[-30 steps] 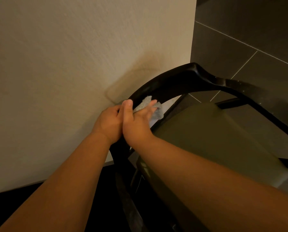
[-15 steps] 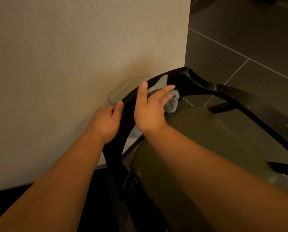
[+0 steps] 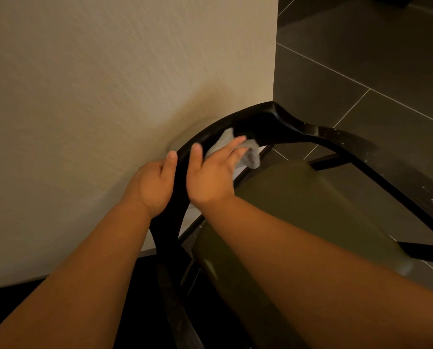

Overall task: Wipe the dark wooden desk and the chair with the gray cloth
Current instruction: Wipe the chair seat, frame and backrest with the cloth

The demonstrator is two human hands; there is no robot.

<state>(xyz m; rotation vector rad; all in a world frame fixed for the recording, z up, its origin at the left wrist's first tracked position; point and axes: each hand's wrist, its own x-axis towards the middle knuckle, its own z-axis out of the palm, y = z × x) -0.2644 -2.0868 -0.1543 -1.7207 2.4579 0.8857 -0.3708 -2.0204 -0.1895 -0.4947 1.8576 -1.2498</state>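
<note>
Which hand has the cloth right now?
The right hand: it presses the gray cloth flat against the chair's back rail. The left hand only grips that rail, bare.

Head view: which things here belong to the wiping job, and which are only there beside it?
Job:
- gray cloth, pressed on the backrest by the right hand
- chair, its backrest gripped by the left hand

Only there:
- wall
- tiled floor

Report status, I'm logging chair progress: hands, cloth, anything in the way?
Status: left hand grips the chair rail; right hand presses gray cloth flat against the rail's inner face. No obstruction seen; wall close behind.
</note>
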